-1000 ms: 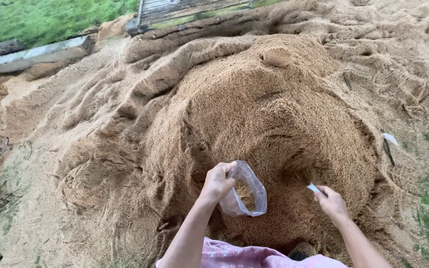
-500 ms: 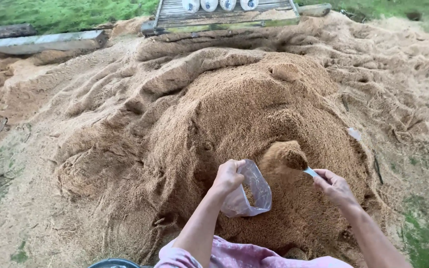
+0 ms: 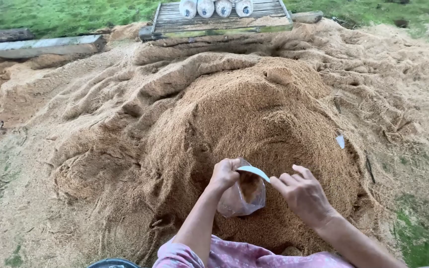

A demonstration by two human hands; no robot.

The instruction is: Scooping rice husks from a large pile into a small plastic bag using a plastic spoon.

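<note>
Gripping the clear bag (image 3: 242,196) at its rim, the left hand (image 3: 224,173) holds it mouth-up; the right hand (image 3: 304,193), at three o'clock, tips a pale scoop (image 3: 253,171) over it.

L hand (image 3: 224,173) fisted; R hand (image 3: 301,194) pinching, palm down

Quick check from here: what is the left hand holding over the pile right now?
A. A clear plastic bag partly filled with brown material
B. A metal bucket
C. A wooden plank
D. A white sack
A: the left hand pinches the mouth of a clear plastic bag with brown material inside, while the right hand brings a small pale scoop to its opening above the sawdust pile.
</note>
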